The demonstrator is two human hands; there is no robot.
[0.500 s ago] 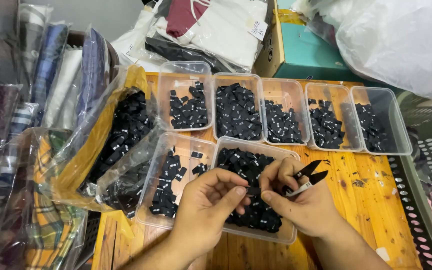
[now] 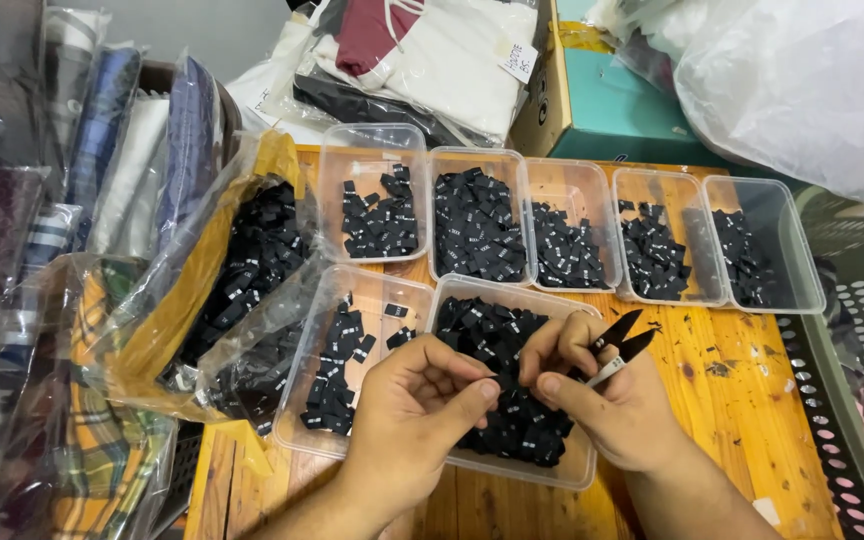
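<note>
The wooden table (image 2: 752, 400) carries 7 clear plastic tubs of small black woven labels: 5 in a back row and 2 in front, with clear bags (image 2: 242, 290) of more labels to the left and folded clothes behind. Against half a second ago almost nothing has shifted; tubs and bags lie as they did, and both hands remain over the front right tub (image 2: 577, 470), only slightly nearer each other, so the same handling of 1 label seems to be under way. The left hand (image 2: 417, 410) has thumb and forefinger closed together on a label (image 2: 500, 378), held just above the heap. The right hand (image 2: 617, 400) touches that spot with its forefinger while its other fingers clamp small thread snips (image 2: 620, 345), blades slightly apart, pointing away right.
</note>
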